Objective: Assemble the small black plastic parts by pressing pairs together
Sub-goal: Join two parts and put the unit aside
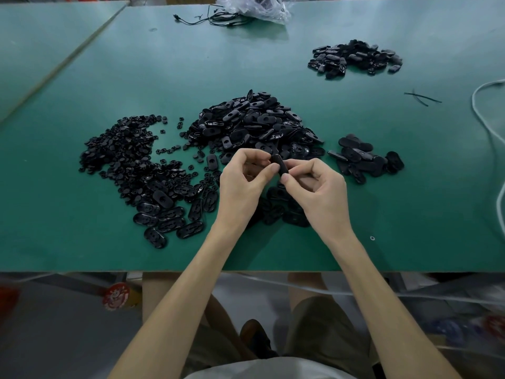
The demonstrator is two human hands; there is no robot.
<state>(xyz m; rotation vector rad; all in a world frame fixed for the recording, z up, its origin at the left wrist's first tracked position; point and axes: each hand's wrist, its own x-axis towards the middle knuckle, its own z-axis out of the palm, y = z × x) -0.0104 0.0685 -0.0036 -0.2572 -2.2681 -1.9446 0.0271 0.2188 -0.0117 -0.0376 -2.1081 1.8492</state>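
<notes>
Held above the near middle of the green surface (273, 250): a small black plastic part (278, 163), elongated, rounded at the ends, glossy, turned edge-on to the camera. Cannot tell whether one piece or two pressed together, with most of its faces covered by fingertips.

Pinched from the left by the left hand (240, 181), thumb and forefinger closed on it, remaining fingers curled in toward the palm. Pinched from the right by the right hand (317, 187), thumb tip against the lower end, other fingers curled loosely behind.

Directly beneath the hands: a scatter of black oval shells (281, 212), partly hidden by palms and wrists. Just beyond the hands: the main heap of oval parts (251, 121), with a round hole in many of the flat faces. To the left: a wide spread of much smaller round black pieces (123, 149), single shapes too small to make out. Near left: oval shells lying hollow side up (169, 217). Just right of the hands: a small cluster of oval parts (366, 160). Far right: a separate heap of similar black parts (355, 57), detail not legible.

At the far edge: a crumpled clear plastic bag (257, 6), cut off by the frame, with thin black cables (213, 19) beside it. At the right edge: a white cord (489, 127), running out of view. Left of it: thin black strips (422, 98).
</notes>
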